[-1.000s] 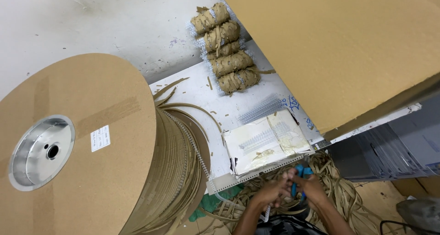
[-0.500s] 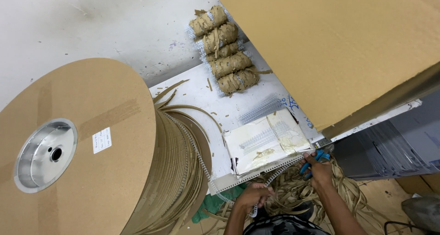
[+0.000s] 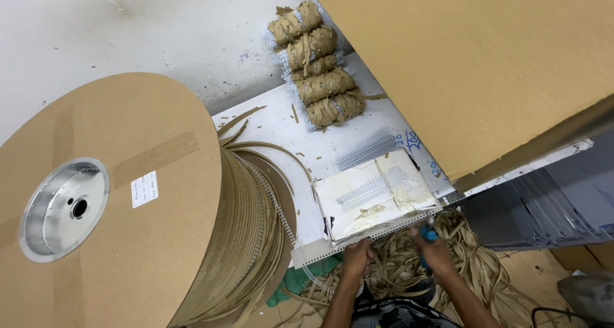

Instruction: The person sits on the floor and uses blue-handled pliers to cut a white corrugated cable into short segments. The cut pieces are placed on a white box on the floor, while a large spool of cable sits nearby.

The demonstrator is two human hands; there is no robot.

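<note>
Five finished bundles (image 3: 318, 72) are stacked at the worktop's (image 3: 268, 129) far end. At its near edge, a wire-comb strip (image 3: 377, 231) is pinched by the left hand (image 3: 355, 256); a blue-handled cutter (image 3: 427, 235) is clenched in the right hand (image 3: 435, 254). Much stock remains on the large reel (image 3: 115, 200), left.

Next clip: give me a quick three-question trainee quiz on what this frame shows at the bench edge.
1. True or false: the right hand holds a blue-handled tool.
2. What stands at the left? A) a metal bucket B) a large cardboard spool wound with strip C) a stack of plates
3. Fill in: the left hand is at the near edge of the white ____ that lies on the bench.

Key
1. True.
2. B.
3. Block; it is a worn white pad or block with wire binding combs on it. Five paper-wrapped bundles lie at the far end.
</note>
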